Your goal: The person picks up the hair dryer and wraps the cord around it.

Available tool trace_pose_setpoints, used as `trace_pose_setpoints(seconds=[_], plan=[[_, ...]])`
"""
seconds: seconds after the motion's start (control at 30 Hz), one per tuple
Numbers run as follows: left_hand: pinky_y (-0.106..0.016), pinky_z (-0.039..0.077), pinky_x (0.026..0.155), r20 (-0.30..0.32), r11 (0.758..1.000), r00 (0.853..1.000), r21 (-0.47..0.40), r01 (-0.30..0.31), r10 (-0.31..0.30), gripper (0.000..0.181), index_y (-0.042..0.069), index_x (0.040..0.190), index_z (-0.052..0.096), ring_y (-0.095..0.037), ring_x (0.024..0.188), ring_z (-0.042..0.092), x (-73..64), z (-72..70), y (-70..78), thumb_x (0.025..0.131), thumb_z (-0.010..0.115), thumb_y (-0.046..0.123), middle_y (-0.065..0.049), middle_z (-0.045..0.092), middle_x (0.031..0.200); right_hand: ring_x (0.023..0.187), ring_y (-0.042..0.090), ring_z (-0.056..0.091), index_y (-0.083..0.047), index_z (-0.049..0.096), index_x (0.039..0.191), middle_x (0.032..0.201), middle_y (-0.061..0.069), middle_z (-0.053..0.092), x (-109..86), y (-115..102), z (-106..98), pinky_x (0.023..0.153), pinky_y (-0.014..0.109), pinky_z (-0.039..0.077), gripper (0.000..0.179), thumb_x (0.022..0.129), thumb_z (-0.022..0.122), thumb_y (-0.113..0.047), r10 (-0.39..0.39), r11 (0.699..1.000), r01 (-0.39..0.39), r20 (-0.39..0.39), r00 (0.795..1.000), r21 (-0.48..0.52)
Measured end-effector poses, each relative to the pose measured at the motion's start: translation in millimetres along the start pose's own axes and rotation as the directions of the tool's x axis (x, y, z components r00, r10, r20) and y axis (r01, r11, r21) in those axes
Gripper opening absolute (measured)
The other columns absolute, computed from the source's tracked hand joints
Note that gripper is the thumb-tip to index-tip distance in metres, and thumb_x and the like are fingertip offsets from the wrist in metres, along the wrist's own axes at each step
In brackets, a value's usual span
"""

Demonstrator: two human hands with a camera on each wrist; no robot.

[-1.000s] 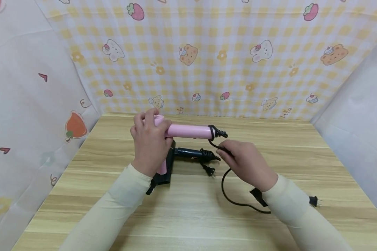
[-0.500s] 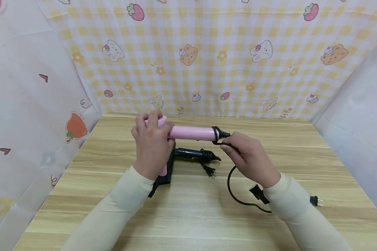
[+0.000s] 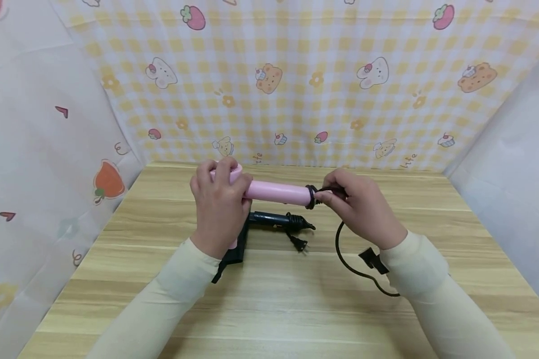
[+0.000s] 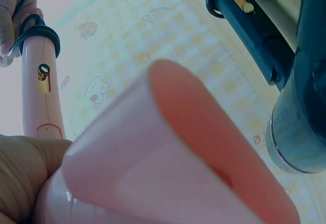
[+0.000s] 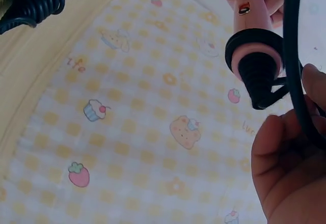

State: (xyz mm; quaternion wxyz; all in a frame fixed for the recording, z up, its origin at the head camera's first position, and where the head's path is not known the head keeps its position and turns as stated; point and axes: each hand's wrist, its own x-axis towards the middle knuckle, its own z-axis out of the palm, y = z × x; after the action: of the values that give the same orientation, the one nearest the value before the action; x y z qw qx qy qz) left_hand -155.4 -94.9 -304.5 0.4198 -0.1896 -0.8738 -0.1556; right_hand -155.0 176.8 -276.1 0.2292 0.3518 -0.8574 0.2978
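A pink hair dryer (image 3: 278, 192) is held above the table by my left hand (image 3: 219, 204), whose fingers wrap its barrel. Its handle points right, with a black cord (image 3: 348, 262) looped round the end. My right hand (image 3: 359, 209) pinches that cord close to the handle tip. In the left wrist view the dryer's wide pink mouth (image 4: 229, 132) fills the front. The right wrist view shows the black cord loops (image 5: 253, 43) round the handle and the ribbed sleeve (image 5: 256, 79) at its end. The rest of the cord hangs in a curve below my right hand.
A black hair dryer (image 3: 269, 219) lies on the wooden table (image 3: 269, 309), its cord wound round its handle and its plug (image 3: 298, 243) loose beside it. A flat black piece (image 3: 373, 260) shows by my right cuff. A yellow checked cloth (image 3: 296, 99) stands behind.
My right hand has risen with the cord from below the handle to its tip, and the cord loops there have grown. My left hand and the pink hair dryer shifted slightly right. The cord's plug is now hidden.
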Motion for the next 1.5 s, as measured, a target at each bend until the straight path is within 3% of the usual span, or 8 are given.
trace_pose_setpoints(seconds=[0.2,0.4,0.6,0.8,1.17,1.3,1.4,1.5], plan=[[-0.058,0.035,0.089,-0.028,0.999,0.999,-0.007,-0.038,0.038,0.022,0.007,0.092,0.075,-0.042,0.109,0.039,-1.0,1.3,-1.1,0.073,0.084,0.003,-0.016,0.054,0.116,0.057,0.010,0.042,-0.010,0.064,0.098,0.073,-0.005,0.053,7.1,4.8,1.9,0.053,0.027,0.037,0.010,0.091,0.070,-0.007,0.037,0.998,-0.038,0.025,0.999,0.042],[-0.059,0.035,0.090,-0.010,0.998,0.998,-0.009,-0.056,0.055,0.021,0.007,0.094,0.075,-0.043,0.109,0.039,-1.8,0.0,-1.5,0.074,0.083,0.005,-0.016,0.054,0.116,0.060,0.012,0.044,-0.007,0.066,0.106,0.080,-0.003,0.057,10.6,9.7,4.6,0.055,0.027,0.038,0.012,0.094,0.066,-0.006,0.070,0.994,-0.074,0.050,0.996,0.078],[-0.058,0.036,0.089,-0.022,0.997,0.997,-0.007,-0.076,0.076,0.020,0.007,0.094,0.075,-0.043,0.109,0.039,-1.5,-2.6,-0.6,0.075,0.081,0.004,-0.017,0.054,0.116,0.068,0.012,0.050,-0.008,0.069,0.105,0.093,-0.001,0.065,11.9,17.7,9.4,0.061,0.026,0.041,0.010,0.096,0.064,-0.007,0.106,0.985,-0.112,0.055,0.993,0.130],[-0.058,0.036,0.090,-0.034,0.997,0.997,-0.019,-0.073,0.073,0.019,0.008,0.093,0.076,-0.043,0.109,0.039,-1.6,-4.7,1.3,0.075,0.080,0.003,-0.016,0.053,0.117,0.070,0.016,0.051,-0.009,0.072,0.103,0.094,0.000,0.066,8.2,28.1,16.4,0.062,0.027,0.043,0.013,0.099,0.060,-0.010,0.173,0.956,-0.193,0.111,0.979,0.220],[-0.056,0.039,0.085,-0.062,0.998,0.998,-0.056,-0.030,0.026,0.022,0.007,0.092,0.078,-0.043,0.108,0.039,-2.6,-5.9,3.5,0.071,0.082,0.000,-0.019,0.055,0.116,0.098,0.018,0.061,-0.008,0.073,0.114,0.112,0.004,0.068,0.7,35.4,30.6,0.083,0.034,0.048,0.023,0.102,0.053,-0.013,0.238,0.908,-0.289,0.195,0.952,0.303],[-0.056,0.041,0.082,-0.054,0.998,0.998,-0.058,-0.020,0.017,0.022,0.008,0.092,0.078,-0.043,0.108,0.039,-2.5,-5.7,4.2,0.072,0.082,0.001,-0.019,0.054,0.116,0.096,0.019,0.062,-0.008,0.071,0.116,0.113,0.006,0.068,-5.4,34.2,39.8,0.080,0.037,0.050,0.024,0.099,0.056,-0.002,0.225,0.912,-0.279,0.203,0.953,0.299],[-0.056,0.042,0.079,-0.047,0.998,0.999,-0.055,-0.017,0.014,0.022,0.008,0.093,0.078,-0.043,0.108,0.039,-3.0,-5.1,4.5,0.072,0.081,0.001,-0.019,0.054,0.117,0.084,0.021,0.060,-0.008,0.071,0.115,0.101,0.005,0.068,-10.1,32.2,45.6,0.074,0.039,0.048,0.035,0.090,0.059,0.013,0.215,0.917,-0.268,0.200,0.956,0.295],[-0.055,0.043,0.077,-0.039,0.999,0.999,-0.048,-0.010,0.009,0.022,0.008,0.094,0.078,-0.043,0.108,0.039,-3.4,-4.2,4.6,0.073,0.081,0.002,-0.019,0.054,0.117,0.078,0.022,0.058,-0.009,0.070,0.113,0.092,0.004,0.066,-14.6,28.6,49.6,0.073,0.041,0.048,0.043,0.084,0.059,0.021,0.259,0.902,-0.313,0.208,0.943,0.297]])
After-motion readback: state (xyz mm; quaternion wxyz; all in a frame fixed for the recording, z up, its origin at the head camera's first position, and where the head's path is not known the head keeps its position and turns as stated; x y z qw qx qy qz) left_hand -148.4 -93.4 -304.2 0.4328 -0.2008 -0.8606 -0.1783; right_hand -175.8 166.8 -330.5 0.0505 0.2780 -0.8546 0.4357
